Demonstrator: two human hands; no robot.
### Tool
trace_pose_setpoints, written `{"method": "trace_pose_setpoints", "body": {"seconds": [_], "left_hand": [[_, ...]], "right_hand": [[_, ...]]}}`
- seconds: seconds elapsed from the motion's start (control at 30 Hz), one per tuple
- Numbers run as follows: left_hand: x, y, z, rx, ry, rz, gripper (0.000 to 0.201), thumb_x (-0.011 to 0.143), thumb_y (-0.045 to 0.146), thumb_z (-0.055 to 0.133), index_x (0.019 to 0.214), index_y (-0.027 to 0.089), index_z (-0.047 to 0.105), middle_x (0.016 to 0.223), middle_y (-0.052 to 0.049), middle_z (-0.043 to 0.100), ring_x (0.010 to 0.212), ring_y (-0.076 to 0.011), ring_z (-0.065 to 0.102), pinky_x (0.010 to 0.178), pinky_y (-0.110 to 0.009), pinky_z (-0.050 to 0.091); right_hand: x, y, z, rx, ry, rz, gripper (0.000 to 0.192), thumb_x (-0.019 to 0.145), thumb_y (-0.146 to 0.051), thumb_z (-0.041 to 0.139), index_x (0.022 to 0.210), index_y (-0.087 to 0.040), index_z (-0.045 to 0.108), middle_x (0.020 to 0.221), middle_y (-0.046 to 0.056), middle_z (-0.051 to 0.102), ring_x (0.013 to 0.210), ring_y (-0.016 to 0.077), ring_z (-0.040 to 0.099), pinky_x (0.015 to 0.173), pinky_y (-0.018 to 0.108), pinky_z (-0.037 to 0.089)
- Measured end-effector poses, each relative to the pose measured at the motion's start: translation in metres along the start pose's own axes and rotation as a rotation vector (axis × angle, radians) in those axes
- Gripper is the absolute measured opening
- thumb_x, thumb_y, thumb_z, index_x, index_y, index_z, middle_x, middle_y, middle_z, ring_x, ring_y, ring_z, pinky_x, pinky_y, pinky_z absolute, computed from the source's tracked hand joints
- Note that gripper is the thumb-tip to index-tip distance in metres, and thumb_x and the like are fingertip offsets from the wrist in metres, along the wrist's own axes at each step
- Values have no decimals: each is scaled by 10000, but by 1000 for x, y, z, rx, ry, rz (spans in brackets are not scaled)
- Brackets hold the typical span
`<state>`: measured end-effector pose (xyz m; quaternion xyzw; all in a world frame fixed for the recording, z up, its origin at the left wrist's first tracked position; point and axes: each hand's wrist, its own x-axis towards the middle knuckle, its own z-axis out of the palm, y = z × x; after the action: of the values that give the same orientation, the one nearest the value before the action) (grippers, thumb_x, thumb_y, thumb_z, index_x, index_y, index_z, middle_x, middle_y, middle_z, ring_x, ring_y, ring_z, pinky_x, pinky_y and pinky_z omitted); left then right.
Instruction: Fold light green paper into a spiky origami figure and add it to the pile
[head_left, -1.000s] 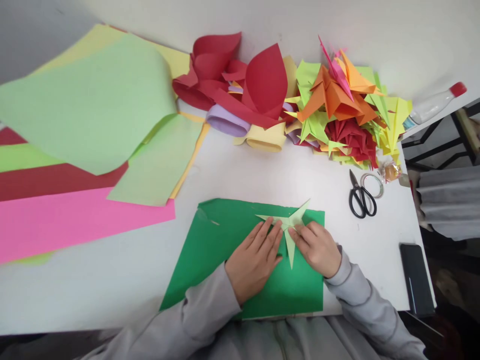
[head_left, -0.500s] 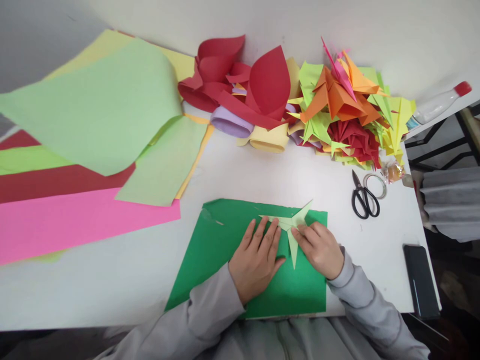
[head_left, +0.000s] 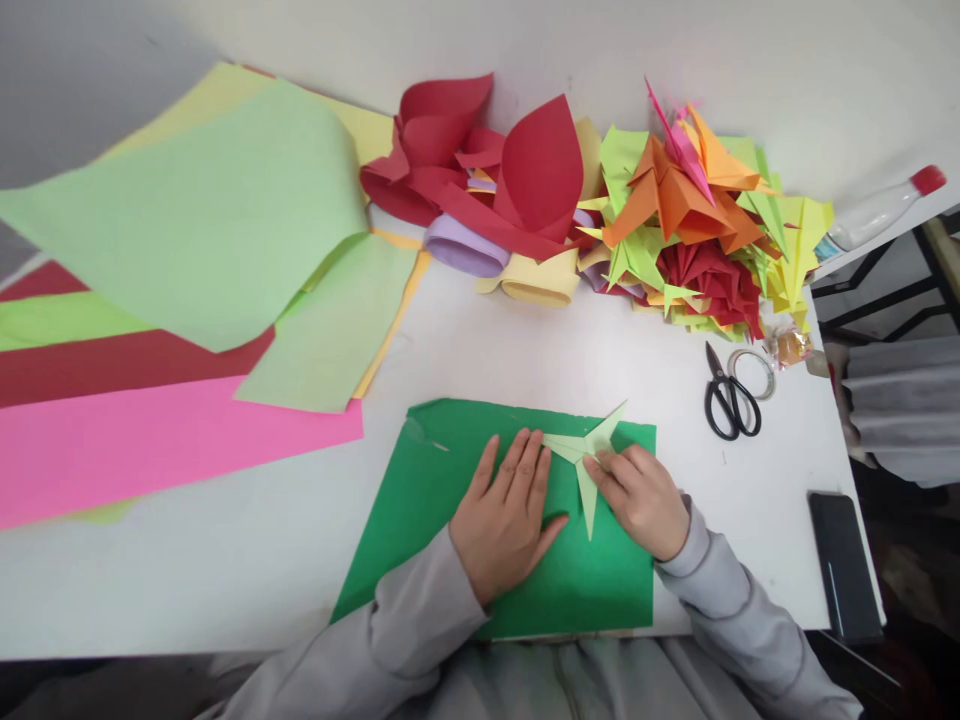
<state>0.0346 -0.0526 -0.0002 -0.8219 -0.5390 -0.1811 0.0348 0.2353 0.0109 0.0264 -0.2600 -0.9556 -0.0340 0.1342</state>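
Observation:
A pale green folded paper star [head_left: 586, 447] with long thin points lies on a dark green sheet [head_left: 420, 520]. My left hand [head_left: 504, 515] is flat and palm down, fingers stretched out, its fingertips over the tip of the star's left point. The thumb stands apart above the green sheet. My right hand [head_left: 643, 498] has its fingers curled, with thumb and index finger pinching the star near its middle on the right side. The star's right part is hidden beneath that hand.
Black-handled scissors [head_left: 727, 400] and a tape roll [head_left: 752, 374] lie to the right, above a phone [head_left: 844, 565]. Folded paper pieces [head_left: 682, 210] pile at the back, near a bottle [head_left: 877, 215]. Rolled red paper [head_left: 541, 170] and large sheets [head_left: 210, 220] lie left of them.
My left hand has slid leftward along the star's left point, out to its tip, uncovering more of it. My right hand keeps its hold on the star.

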Motion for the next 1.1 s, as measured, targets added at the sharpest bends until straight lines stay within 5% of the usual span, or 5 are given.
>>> {"method": "trace_pose_setpoints", "body": {"seconds": [0.43, 1.1], "left_hand": [[0, -2, 0, -29, 17, -45, 653, 918, 460, 396, 1330, -40, 482, 1349, -262, 535, 1262, -361, 502, 1136, -514, 194], [6, -2, -9, -64, -34, -93, 548, 892, 506, 454, 1312, 173, 567, 1354, -200, 556, 1223, -349, 542, 1035, -539, 327]], "right_hand": [[-1, 0, 0, -19, -16, 4, 233, 948, -118, 478, 1091, -106, 662, 968, 122, 679, 716, 196, 492, 605, 357, 485], [-2, 0, 2, 33, -19, 33, 249, 946, -101, 475, 1134, -121, 637, 956, 124, 659, 734, 194, 499, 639, 354, 483]]}}
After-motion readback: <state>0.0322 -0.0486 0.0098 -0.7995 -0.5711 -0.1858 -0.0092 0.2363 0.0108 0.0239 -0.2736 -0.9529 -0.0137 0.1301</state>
